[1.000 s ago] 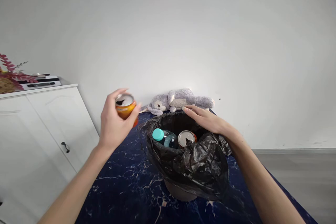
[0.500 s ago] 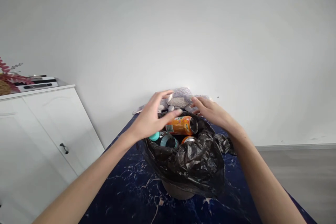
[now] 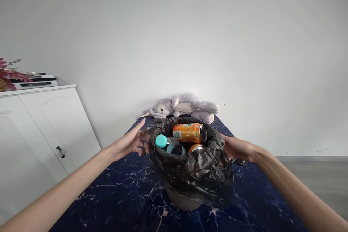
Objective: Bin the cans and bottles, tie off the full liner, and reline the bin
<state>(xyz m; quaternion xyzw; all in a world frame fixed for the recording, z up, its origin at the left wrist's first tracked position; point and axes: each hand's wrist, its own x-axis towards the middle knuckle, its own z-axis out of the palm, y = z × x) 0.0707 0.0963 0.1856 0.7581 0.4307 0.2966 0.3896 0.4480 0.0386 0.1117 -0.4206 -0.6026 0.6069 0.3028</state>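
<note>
A small bin lined with a black plastic bag (image 3: 201, 174) stands on a dark blue marbled table (image 3: 122, 195). Inside it lie an orange can (image 3: 189, 132) on its side, a bottle with a teal cap (image 3: 161, 140) and a second can (image 3: 198, 147) mostly hidden. My left hand (image 3: 129, 141) is at the bag's left side, fingers stretched out and touching the plastic. My right hand (image 3: 236, 148) is against the bag's right side, its fingers partly hidden behind the plastic.
A grey plush toy (image 3: 181, 107) lies at the table's far end against the white wall. A white cabinet (image 3: 38, 130) stands to the left with a flat device (image 3: 34, 81) and pink flowers (image 3: 11, 76) on top. Grey floor shows at the right.
My left hand dropped the orange can into the bin, then both hands moved down from the rim to the two sides of the bag.
</note>
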